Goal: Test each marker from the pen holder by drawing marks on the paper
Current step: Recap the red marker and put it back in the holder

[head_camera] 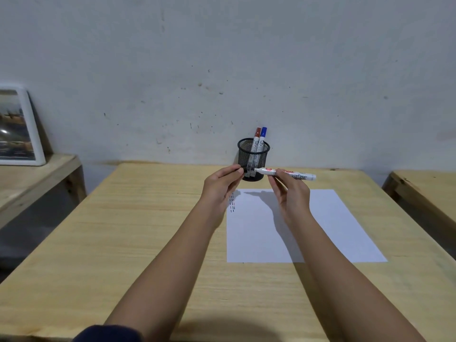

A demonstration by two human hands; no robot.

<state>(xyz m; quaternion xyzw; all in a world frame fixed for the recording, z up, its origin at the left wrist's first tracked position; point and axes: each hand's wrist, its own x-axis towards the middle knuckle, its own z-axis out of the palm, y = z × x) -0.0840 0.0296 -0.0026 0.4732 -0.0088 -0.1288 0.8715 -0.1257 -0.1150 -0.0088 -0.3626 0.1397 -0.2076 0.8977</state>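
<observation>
Three markers were in play at a wooden table point(138, 233), seen from the single head-worn view: a red-capped marker point(256, 141) and a blue-capped marker point(262, 141) stood side by side in the black mesh pen holder point(249, 156) at the far edge near the wall, while a third, a white-barrelled marker point(287, 174), was held level in the air just in front of the holder, above the far edge of the paper point(320, 225). The right hand point(292, 196) gripped that marker by the barrel, fingers pinched around it. The left hand point(220, 186) had its fingertips closed on a small black cap point(242, 170), apart from the marker's bare tip.

One sheet of paper lay on the table's right half, carrying two short columns of dark dashed marks point(232, 202) near its far left corner, partly hidden by the left hand.

Risks from here appeared modest. The exposed tip pointed toward the left fingers and could have inked them if the hands closed carelessly. The holder stood close behind both hands and seemed light enough to tip if knocked. The loose sheet could have slid under a stroke with no hand pinning it. One white picture frame point(22, 127) leaned on a shelf at far left.
</observation>
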